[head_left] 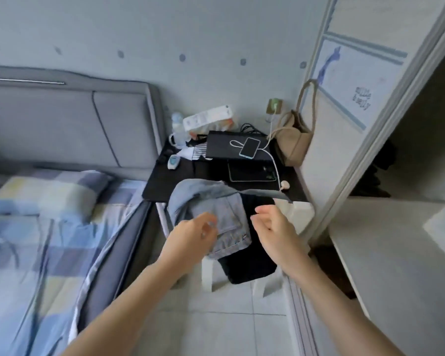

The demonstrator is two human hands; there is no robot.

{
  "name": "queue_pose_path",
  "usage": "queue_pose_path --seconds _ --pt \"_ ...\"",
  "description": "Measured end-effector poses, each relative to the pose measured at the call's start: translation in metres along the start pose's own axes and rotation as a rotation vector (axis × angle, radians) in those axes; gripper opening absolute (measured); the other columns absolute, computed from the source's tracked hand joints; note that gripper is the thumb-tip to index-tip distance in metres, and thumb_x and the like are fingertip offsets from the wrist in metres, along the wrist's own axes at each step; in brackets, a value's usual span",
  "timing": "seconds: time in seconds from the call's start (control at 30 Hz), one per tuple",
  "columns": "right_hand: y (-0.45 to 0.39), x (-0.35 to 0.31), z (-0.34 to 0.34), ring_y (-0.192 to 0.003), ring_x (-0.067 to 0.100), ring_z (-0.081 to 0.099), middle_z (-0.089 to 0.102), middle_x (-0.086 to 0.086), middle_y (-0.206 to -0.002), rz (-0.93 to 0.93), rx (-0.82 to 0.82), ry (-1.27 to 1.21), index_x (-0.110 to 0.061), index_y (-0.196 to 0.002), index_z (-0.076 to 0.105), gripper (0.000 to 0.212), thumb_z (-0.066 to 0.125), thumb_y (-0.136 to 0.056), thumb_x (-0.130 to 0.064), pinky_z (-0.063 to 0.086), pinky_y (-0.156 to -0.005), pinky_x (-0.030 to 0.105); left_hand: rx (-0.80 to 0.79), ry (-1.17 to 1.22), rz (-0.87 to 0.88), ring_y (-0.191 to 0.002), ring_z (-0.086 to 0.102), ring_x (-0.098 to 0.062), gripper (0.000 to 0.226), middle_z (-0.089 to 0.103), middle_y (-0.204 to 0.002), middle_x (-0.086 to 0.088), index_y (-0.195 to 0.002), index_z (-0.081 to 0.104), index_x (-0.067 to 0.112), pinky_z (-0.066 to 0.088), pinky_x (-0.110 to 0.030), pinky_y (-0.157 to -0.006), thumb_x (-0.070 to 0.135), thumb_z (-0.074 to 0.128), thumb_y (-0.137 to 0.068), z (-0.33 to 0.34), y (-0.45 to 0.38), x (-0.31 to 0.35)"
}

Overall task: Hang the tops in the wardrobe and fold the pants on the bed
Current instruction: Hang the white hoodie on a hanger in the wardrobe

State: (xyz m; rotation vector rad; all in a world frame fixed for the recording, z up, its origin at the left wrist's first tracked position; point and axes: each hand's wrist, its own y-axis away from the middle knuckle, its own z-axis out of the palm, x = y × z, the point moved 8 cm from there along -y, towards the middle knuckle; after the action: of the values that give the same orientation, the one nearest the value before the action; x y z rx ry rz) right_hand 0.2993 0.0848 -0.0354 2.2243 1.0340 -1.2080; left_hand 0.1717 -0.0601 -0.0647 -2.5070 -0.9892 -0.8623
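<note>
Two bare forearms show, with no sleeve on either as far as the frame's lower edge. The left hand (190, 236) is motion-blurred at the fingers; the right hand (272, 224) shows a bare wrist.

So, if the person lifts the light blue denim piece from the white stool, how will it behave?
The denim piece is probably floppy: it already drapes in folds over the stool. It may drag the black garment beneath it.
</note>
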Motion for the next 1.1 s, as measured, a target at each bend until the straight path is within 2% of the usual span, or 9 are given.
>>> queue_pose_path --seconds 0.1,0.2,0.27,0.37,0.47,0.6,0.7,0.87,1.1 --pt "0.02 -0.03 0.083 -0.092 0.002 0.06 0.062 -0.005 -0.109 -0.071 -0.151 -0.013 -0.017 -0.124 0.052 0.028 0.05 -0.098 -0.026 0.046 -0.078 0.015 0.098 0.082 -0.202 -0.076 0.068 -0.011 0.018 0.072 -0.08 0.013 -0.106 0.054 0.041 0.056 -0.038 -0.072 0.042 0.048 -0.089 -0.038 0.072 -0.073" --pt "0.058 -0.072 0.173 -0.098 0.01 0.061 0.063 -0.003 -0.105 -0.151 -0.319 -0.012 -0.016 -0.12 0.054 0.025 0.053 -0.096 -0.025 0.049 -0.084 0.023 0.286 0.133 -0.375 -0.073 0.067 -0.009 0.013 0.07 -0.073 0.013 -0.098 0.055 0.048 0.055 -0.037 -0.074 0.041 0.052 -0.088 -0.08 0.162 -0.146" --pt "0.092 -0.096 0.227 -0.095 0.005 0.06 0.063 -0.005 -0.105 -0.19 -0.43 -0.015 -0.017 -0.119 0.055 0.024 0.054 -0.096 -0.025 0.048 -0.082 0.018 0.413 0.169 -0.493 -0.075 0.066 -0.01 0.015 0.069 -0.072 0.013 -0.1 0.062 0.04 0.053 -0.035 -0.077 0.029 0.058 -0.09 -0.103 0.231 -0.184" --pt "0.152 -0.128 0.304 -0.103 0.01 0.061 0.065 -0.004 -0.107 -0.256 -0.563 0.024 -0.018 -0.116 0.056 0.023 0.054 -0.095 -0.026 0.047 -0.092 0.028 0.535 0.232 -0.681 -0.078 0.067 -0.014 0.022 0.07 -0.077 0.008 -0.102 0.064 0.03 0.053 -0.036 -0.082 0.033 0.051 -0.084 -0.124 0.342 -0.238" --pt "0.232 -0.158 0.382 -0.1 0.013 0.06 0.064 -0.003 -0.101 -0.298 -0.709 0.054 -0.017 -0.114 0.057 0.02 0.055 -0.095 -0.022 0.043 -0.085 0.022 0.628 0.314 -0.881 -0.075 0.067 -0.014 0.01 0.07 -0.076 0.005 -0.094 0.061 0.032 0.054 -0.038 -0.077 0.027 0.053 -0.092 -0.131 0.471 -0.292" --pt "0.336 -0.18 0.472 -0.096 0.016 0.059 0.063 0.001 -0.1 -0.356 -0.903 0.102 -0.01 -0.114 0.058 0.02 0.054 -0.096 -0.018 0.037 -0.075 0.015 0.742 0.372 -1.102 -0.067 0.066 -0.015 0.02 0.069 -0.073 0.004 -0.086 0.061 0.034 0.053 -0.034 -0.067 0.015 0.057 -0.094 -0.134 0.617 -0.335" --pt "0.401 -0.183 0.528 -0.097 0.015 0.057 0.062 0.001 -0.104 -0.352 -1.056 0.136 -0.014 -0.115 0.056 0.019 0.052 -0.097 -0.021 0.036 -0.076 0.017 0.765 0.406 -1.246 -0.073 0.066 -0.016 0.019 0.07 -0.073 0.003 -0.085 0.063 0.028 0.051 -0.028 -0.068 0.011 0.058 -0.092 -0.128 0.7 -0.358" --pt "0.477 -0.186 0.609 -0.099 0.011 0.054 0.058 -0.007 -0.103 -0.397 -1.283 0.238 -0.023 -0.111 0.053 0.014 0.049 -0.098 -0.025 0.038 -0.081 0.022 0.771 0.502 -1.436 -0.076 0.067 -0.019 0.021 0.07 -0.078 0.004 -0.087 0.064 0.027 0.052 -0.035 -0.069 0.009 0.053 -0.09 -0.109 0.791 -0.392" --pt "0.513 -0.193 0.721 -0.094 0.013 0.053 0.058 -0.004 -0.101 -0.457 -1.441 0.376 -0.016 -0.113 0.057 0.019 0.05 -0.097 -0.024 0.038 -0.071 0.023 0.725 0.571 -1.579 -0.087 0.066 -0.019 0.018 0.07 -0.089 0.002 -0.087 0.065 0.025 0.05 -0.032 -0.077 0.01 0.055 -0.09 -0.092 0.838 -0.45"
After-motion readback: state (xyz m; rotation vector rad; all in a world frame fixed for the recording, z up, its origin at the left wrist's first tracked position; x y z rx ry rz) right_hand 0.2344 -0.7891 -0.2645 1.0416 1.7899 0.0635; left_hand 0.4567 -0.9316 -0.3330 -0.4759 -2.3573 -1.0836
